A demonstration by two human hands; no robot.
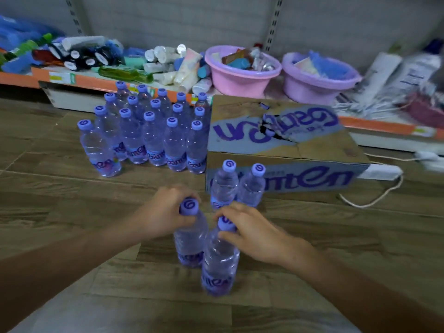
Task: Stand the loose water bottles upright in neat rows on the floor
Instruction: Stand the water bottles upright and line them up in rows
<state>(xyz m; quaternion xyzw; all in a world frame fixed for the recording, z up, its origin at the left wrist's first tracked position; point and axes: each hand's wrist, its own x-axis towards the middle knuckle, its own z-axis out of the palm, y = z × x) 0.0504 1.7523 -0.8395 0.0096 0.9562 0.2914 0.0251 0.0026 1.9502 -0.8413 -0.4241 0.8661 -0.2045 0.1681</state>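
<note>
Water bottles at lower centre stand upright, caps up: the left hand grips one bottle by its neck, the right hand pinches the neighbouring bottle at its cap.

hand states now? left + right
Left hand: grips the cap of the left near bottle.
Right hand: grips the neck of the right near bottle.

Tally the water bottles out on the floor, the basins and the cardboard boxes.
bottles: 20 (16 in block, 2 by box, 1 in left hand, 1 in right hand)
basins: 2
box: 1
Total: 23
</note>
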